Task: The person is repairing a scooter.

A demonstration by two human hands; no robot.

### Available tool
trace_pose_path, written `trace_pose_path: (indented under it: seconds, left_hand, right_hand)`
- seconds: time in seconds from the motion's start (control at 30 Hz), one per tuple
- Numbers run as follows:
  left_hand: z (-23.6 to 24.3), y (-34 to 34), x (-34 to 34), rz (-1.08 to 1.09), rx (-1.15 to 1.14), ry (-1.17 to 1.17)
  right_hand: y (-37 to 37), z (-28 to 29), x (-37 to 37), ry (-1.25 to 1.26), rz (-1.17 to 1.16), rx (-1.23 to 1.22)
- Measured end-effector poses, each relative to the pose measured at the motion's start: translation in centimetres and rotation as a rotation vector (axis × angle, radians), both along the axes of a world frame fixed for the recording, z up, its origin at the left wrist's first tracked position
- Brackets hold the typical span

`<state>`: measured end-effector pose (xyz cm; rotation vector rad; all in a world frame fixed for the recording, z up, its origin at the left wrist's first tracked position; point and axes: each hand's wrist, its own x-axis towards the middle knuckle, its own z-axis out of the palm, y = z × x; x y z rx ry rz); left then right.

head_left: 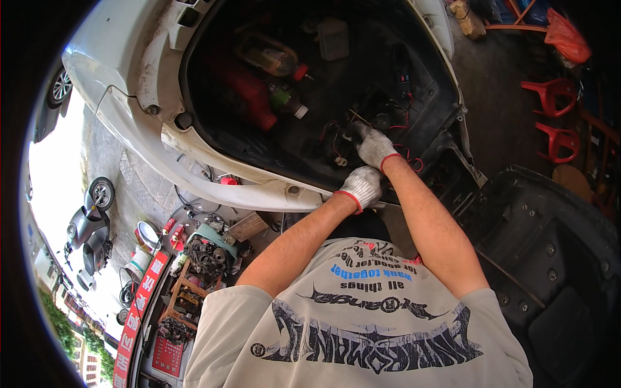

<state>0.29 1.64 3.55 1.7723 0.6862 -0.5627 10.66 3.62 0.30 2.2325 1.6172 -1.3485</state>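
Right hand [376, 147]: one, in a white knit glove with a red cuff, reaching into the dark storage compartment [310, 139] of a pale scooter body [149, 145]. The fingers bend forward, close to one another, at a dark part among thin wires; I cannot tell from my head view whether they pinch it or only touch it.

Left hand [362, 186]: one, gloved alike, just below the right at the compartment's near edge. The fingers curl away from me and their tips are hidden; I cannot tell how far they are spread or whether they grip anything.

Wires: red strands [414, 161] looping just right of the right hand; a small pale connector [340, 161] to the left of that hand, above the left one.

Thin rod [359, 118]: one, brownish, slanting just beyond the right fingertips; its hold is unclear.

Black device [402, 68]: one, narrow, with a red lead, farther up the compartment.

Also inside: a clear bottle with a red cap [268, 55], a red bottle [249, 97], a green-labelled bottle with a white cap [284, 100], a translucent container [333, 39].

Black seat [550, 258]: one, underside showing, to my right.
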Motion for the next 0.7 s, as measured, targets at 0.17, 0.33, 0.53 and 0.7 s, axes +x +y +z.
trace_pose_path:
  seconds: [0.17, 0.33, 0.53, 0.7]
  left_hand:
    - [0.20, 0.09, -0.07, 0.000, 0.004, 0.021]
    - [0.13, 0.06, -0.06, 0.002, -0.002, 0.017]
    - [0.12, 0.08, -0.11, -0.007, 0.008, 0.013]
    - [-0.41, -0.31, -0.12, -0.005, 0.009, 0.012]
  right_hand:
    - [0.20, 0.48, -0.21, -0.017, 0.011, -0.016]
    - [0.31, 0.32, -0.22, -0.005, -0.018, -0.028]
    - [-0.07, 0.00, -0.12, -0.005, -0.003, 0.011]
    - [-0.28, -0.36, -0.08, -0.002, 0.000, 0.019]
